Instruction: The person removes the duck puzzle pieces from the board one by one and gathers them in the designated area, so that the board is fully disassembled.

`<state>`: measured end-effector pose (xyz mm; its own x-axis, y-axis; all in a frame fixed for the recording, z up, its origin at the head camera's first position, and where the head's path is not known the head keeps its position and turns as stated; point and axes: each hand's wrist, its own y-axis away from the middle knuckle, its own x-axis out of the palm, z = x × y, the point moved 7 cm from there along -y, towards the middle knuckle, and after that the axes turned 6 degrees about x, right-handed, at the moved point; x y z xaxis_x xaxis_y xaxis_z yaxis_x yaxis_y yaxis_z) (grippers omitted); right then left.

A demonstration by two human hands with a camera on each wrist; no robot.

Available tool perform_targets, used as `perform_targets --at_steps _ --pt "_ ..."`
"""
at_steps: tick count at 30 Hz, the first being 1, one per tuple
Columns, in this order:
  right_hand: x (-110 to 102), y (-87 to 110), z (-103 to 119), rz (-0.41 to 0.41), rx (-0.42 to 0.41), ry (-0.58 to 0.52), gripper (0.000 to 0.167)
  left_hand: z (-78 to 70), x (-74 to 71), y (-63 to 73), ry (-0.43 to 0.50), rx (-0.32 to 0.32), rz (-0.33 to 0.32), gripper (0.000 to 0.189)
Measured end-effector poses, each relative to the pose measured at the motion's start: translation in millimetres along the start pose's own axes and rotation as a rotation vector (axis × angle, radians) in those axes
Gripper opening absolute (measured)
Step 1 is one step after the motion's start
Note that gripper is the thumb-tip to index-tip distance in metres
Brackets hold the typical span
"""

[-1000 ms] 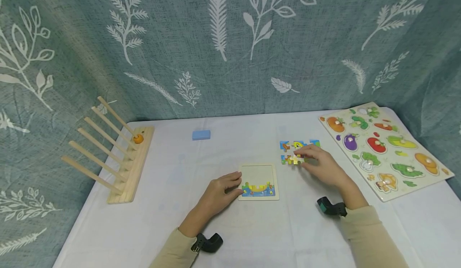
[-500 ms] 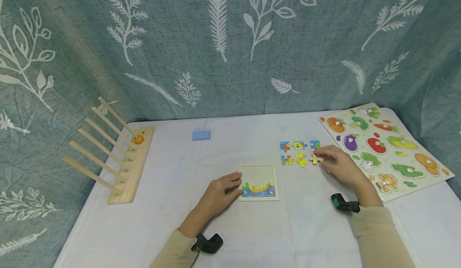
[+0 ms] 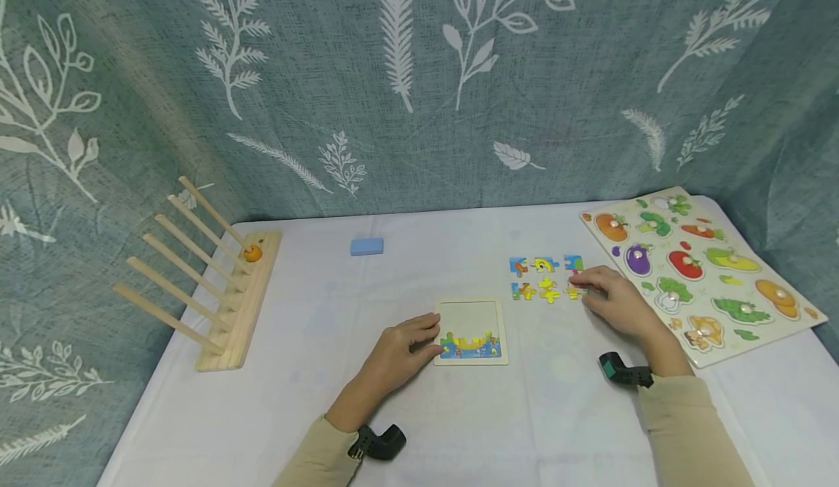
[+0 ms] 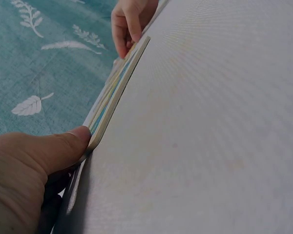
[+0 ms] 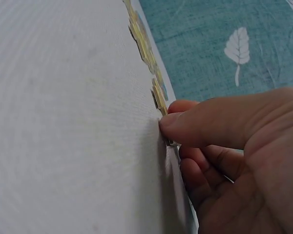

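Note:
A square wooden puzzle tray (image 3: 468, 312) lies mid-table in the head view, with joined blue and yellow pieces (image 3: 470, 345) along its near side. My left hand (image 3: 398, 356) grips the tray's left edge; in the left wrist view its thumb (image 4: 71, 144) lies on the near corner. Right of the tray, loose jigsaw pieces (image 3: 549, 290) lie in two rows. My right hand (image 3: 619, 301) pinches the yellow jigsaw piece (image 3: 573, 293) at the near row's right end, between thumb (image 5: 195, 126) and fingers. The fingertips partly cover that piece.
A vegetable peg puzzle board (image 3: 704, 276) lies at the right. On the left stands a wooden rack (image 3: 252, 305) with slanted pegs and an orange bead (image 3: 252, 252). A blue block (image 3: 366, 246) sits toward the back, before a leaf-patterned curtain (image 3: 432, 145).
My right hand has moved right, from the middle of the loose pieces to the near row's right end. Those pieces now lie spaced apart. My left hand and the tray have stayed put.

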<state>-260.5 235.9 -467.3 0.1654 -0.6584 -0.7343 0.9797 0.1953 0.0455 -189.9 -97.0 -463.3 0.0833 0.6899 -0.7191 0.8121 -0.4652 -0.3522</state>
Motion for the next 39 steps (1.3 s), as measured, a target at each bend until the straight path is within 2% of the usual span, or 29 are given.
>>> perform_targets --at_steps 7,13,18,23,32,39 --pt "-3 -0.5 3 -0.004 0.016 -0.018 0.038 -0.4 -0.5 0.1 0.000 -0.001 0.002 0.041" --pt "-5 1.2 22 -0.023 -0.040 -0.048 0.037 -1.6 0.1 -1.4 -0.013 0.011 0.007 0.040" --pt "3 0.7 37 -0.010 -0.091 -0.057 0.036 -5.9 0.2 -2.4 -0.081 0.067 0.016 0.037" --pt "19 -0.9 52 0.021 -0.120 -0.069 0.035 -11.1 -1.0 0.6 -0.150 0.129 0.052 0.035" --pt "51 4.5 97 0.148 -0.233 -0.207 0.034 -15.0 -1.9 12.5 -0.184 0.143 0.104 0.043" --pt "82 11.6 133 0.286 -0.301 -0.270 0.038 -13.8 -2.8 11.9 -0.141 0.163 0.074 0.042"
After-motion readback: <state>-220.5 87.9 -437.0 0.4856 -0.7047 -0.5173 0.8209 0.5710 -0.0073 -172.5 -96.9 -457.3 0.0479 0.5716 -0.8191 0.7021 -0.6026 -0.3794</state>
